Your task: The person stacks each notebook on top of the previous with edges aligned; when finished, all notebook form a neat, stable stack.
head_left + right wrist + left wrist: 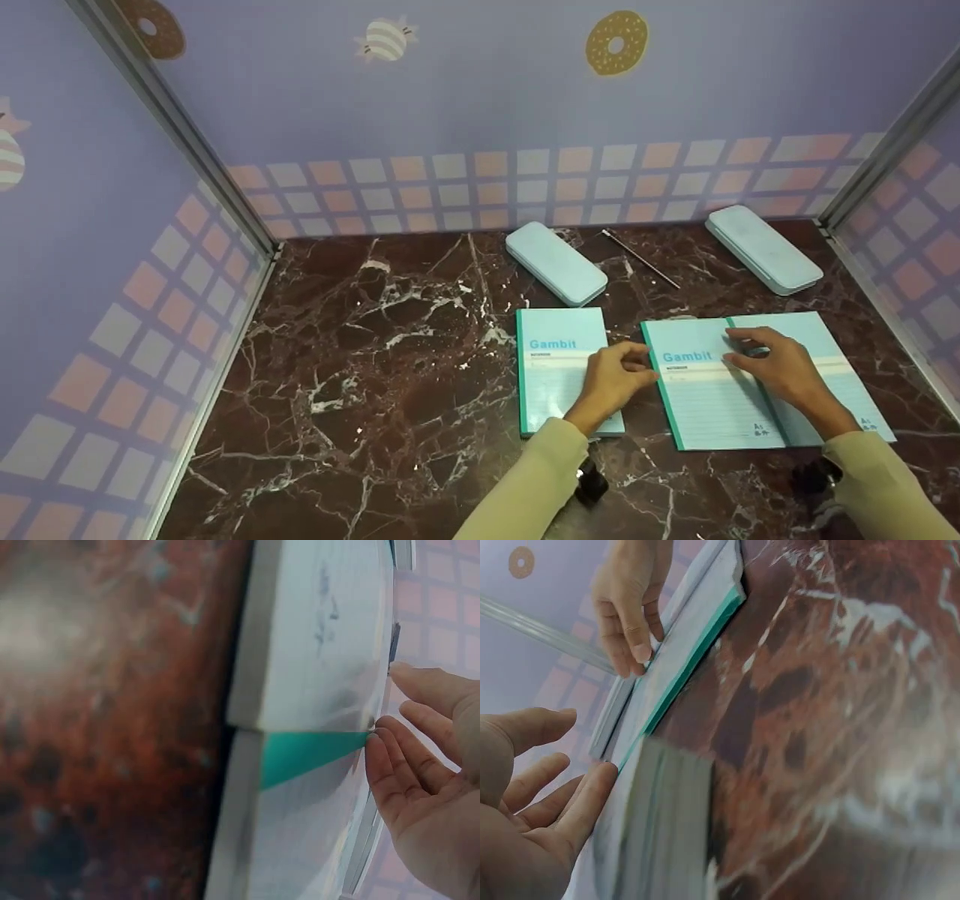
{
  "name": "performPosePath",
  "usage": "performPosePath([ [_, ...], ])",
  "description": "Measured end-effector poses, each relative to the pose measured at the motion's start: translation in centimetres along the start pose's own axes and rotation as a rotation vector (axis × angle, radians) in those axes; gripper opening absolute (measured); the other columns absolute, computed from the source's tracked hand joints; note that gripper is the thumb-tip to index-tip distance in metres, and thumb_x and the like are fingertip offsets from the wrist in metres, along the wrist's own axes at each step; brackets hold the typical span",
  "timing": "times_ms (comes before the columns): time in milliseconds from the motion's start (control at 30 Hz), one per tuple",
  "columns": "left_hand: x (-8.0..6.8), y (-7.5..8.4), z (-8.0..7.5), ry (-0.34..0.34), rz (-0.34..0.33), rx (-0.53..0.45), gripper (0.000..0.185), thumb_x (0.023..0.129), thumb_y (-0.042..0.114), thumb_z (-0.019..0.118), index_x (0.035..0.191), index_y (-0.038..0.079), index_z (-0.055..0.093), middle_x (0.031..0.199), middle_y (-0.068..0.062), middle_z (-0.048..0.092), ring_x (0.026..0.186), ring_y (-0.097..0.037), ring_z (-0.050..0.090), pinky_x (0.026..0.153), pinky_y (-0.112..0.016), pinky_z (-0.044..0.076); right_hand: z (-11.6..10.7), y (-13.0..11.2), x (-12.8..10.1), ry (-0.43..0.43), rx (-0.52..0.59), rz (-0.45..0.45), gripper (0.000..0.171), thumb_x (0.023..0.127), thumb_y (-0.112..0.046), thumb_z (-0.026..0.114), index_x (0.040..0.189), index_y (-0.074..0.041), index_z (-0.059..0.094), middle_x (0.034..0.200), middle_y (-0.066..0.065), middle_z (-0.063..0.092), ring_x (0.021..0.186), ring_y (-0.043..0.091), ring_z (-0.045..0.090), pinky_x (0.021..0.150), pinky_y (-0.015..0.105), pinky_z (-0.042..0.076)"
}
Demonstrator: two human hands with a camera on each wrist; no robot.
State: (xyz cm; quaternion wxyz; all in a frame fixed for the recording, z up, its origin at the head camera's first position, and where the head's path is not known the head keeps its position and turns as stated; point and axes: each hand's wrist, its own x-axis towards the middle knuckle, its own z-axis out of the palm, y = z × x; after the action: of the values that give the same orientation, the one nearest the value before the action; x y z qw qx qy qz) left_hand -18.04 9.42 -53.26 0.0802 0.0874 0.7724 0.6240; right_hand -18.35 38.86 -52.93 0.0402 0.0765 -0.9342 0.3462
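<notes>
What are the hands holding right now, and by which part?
Nothing is gripped. The right hand rests straight fingers on the top notebook of two overlapping ones, by its green spine. The left hand touches that notebook's left edge, fingers relaxed.

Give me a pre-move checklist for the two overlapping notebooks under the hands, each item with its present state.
1. Left hand at the left edge of the upper notebook, fingers relaxed: ok.
2. Right hand resting on the stack where the upper notebook overlaps the lower notebook: ok.
3. Edges of the two notebooks aligned: not ok, the lower one sticks out to the right.
4. Third notebook apart from the stack: ok, a strip of marble tabletop shows between them.
5. Pen and both pencil cases lying behind the notebooks, out of the way: ok.
6. Firm grip on either notebook: cannot tell.
</notes>
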Motion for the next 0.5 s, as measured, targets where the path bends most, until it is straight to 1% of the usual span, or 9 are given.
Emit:
performPosePath([
  [133, 0.0, 0.1, 1.0, 0.004, -0.034, 0.013, 0.033, 0.091, 0.007, 0.086, 0.123, 0.010, 0.079, 0.116, -0.002, 0.076, 0.091, -0.002, 0.070, 0.074, -0.020, 0.059, 0.3, 0.5, -0.5, 0.029, -0.012, -0.022, 0.048, 0.098, -0.016, 0.081, 0.140, 0.002, 0.066, 0.133, 0.029, 0.063, 0.108, 0.049, 0.065, 0.073, 0.025, 0.053],
  [267, 0.2, 0.2, 1.8, 0.031, -0.059, 0.051, 0.030, 0.090, 0.007, 0.087, 0.119, 0.013, 0.081, 0.111, 0.000, 0.077, 0.089, -0.001, 0.070, 0.074, -0.020, 0.058, 0.5, 0.9, -0.9, 0.054, -0.006, -0.052, 0.046, 0.096, -0.013, 0.082, 0.138, 0.001, 0.068, 0.130, 0.026, 0.066, 0.106, 0.047, 0.065, 0.075, 0.021, 0.052],
  [400, 0.3, 0.3, 2.2, 0.050, -0.065, 0.085, 0.029, 0.090, 0.008, 0.086, 0.118, 0.013, 0.082, 0.110, 0.001, 0.078, 0.088, 0.000, 0.070, 0.073, -0.020, 0.058, 0.7, 1.2, -1.1, 0.053, -0.003, -0.060, 0.048, 0.096, -0.012, 0.082, 0.140, 0.000, 0.067, 0.129, 0.026, 0.067, 0.106, 0.047, 0.065, 0.075, 0.020, 0.051],
  [500, 0.3, 0.4, 2.5, 0.058, -0.061, 0.106, 0.029, 0.090, 0.008, 0.085, 0.118, 0.014, 0.082, 0.111, 0.001, 0.079, 0.092, -0.004, 0.072, 0.075, -0.020, 0.058, 0.7, 1.3, -1.2, 0.046, -0.002, -0.054, 0.050, 0.097, -0.013, 0.081, 0.142, 0.000, 0.066, 0.126, 0.026, 0.067, 0.104, 0.042, 0.066, 0.074, 0.022, 0.051],
])
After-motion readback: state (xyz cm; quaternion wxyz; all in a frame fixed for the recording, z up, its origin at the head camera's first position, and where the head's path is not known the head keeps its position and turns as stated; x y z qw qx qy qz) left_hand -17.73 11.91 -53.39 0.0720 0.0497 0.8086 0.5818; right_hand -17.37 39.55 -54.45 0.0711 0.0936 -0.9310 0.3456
